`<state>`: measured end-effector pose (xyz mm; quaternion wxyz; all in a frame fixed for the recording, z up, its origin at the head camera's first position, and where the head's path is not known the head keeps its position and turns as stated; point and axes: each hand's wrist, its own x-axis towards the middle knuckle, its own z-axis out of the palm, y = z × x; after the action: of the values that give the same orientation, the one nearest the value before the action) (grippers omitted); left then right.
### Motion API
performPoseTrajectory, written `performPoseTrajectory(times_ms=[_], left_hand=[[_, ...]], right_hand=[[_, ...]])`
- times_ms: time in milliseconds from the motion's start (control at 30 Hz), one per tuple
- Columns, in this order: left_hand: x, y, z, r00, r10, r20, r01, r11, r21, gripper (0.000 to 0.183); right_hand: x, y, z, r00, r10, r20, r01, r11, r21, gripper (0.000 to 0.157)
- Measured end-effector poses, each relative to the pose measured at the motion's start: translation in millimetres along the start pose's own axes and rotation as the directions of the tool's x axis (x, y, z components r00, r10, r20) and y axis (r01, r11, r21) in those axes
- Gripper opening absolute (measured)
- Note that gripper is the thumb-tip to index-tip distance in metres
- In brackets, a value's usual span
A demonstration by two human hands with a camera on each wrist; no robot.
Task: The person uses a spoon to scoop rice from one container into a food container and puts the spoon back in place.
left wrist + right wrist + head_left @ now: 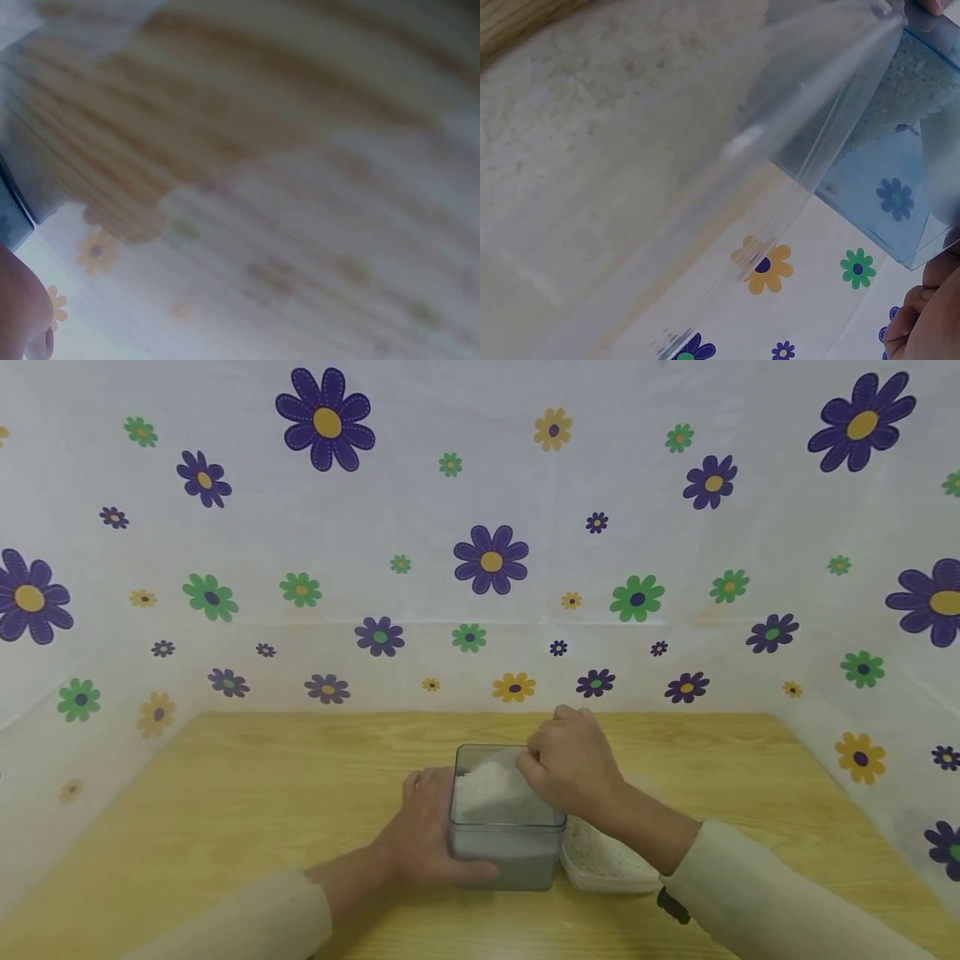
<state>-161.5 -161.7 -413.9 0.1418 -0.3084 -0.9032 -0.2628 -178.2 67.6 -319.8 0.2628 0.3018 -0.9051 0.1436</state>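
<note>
A clear square container (506,857) holding white rice (491,793) stands in front of me. My left hand (420,835) grips its left side, thumb across the front wall and fingers round the back corner. In the left wrist view only a bit of that hand (21,300) shows, beside the bluish container wall (11,214). My right hand (573,764), fingers curled, is over the container's right rim. The right wrist view shows a pale smooth object (941,150) running up to the curled fingers (911,319); its kind I cannot tell.
Right beside the square container sits a low clear container (611,883) with more rice, partly under my right forearm. Both stand on a wood-grain table (285,793). A white flowered sheet (405,510) hangs round the back and sides.
</note>
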Motion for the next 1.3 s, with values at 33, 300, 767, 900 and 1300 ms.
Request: performPoseTrajectory(times_ms=[33, 300, 767, 900, 1300], left_hand=[[0.2, -0.2, 0.1, 1.0, 0.0, 0.0, 0.0, 1.0, 0.005, 0.105], [1.8, 0.4, -3.1, 1.0, -0.012, 0.01, 0.012, 1.0, -0.004, 0.105], [8.5, 2.0, -0.3, 0.998, -0.06, 0.028, 0.06, 0.998, 0.002, 0.105], [8.6, 1.1, 0.4, 0.998, -0.06, 0.027, 0.06, 0.998, 0.012, 0.106], [11.1, 1.3, -0.5, 0.997, -0.07, 0.033, 0.07, 0.997, 0.01, 0.106]], right_hand=[[-1, 1, 0.2, 1.0, 0.008, 0.0, -0.008, 1.0, 0.014, 0.043], [-10, 3, -3.6, 0.989, 0.132, 0.06, -0.139, 0.982, 0.124, 0.047], [-19, 19, -15.5, 0.976, 0.198, 0.091, -0.215, 0.94, 0.264, 0.048], [-18, 21, -24.7, 0.973, 0.213, 0.093, -0.231, 0.932, 0.278, 0.049], [-26, 53, -58.5, 0.952, 0.294, 0.087, -0.306, 0.919, 0.246, 0.048]])
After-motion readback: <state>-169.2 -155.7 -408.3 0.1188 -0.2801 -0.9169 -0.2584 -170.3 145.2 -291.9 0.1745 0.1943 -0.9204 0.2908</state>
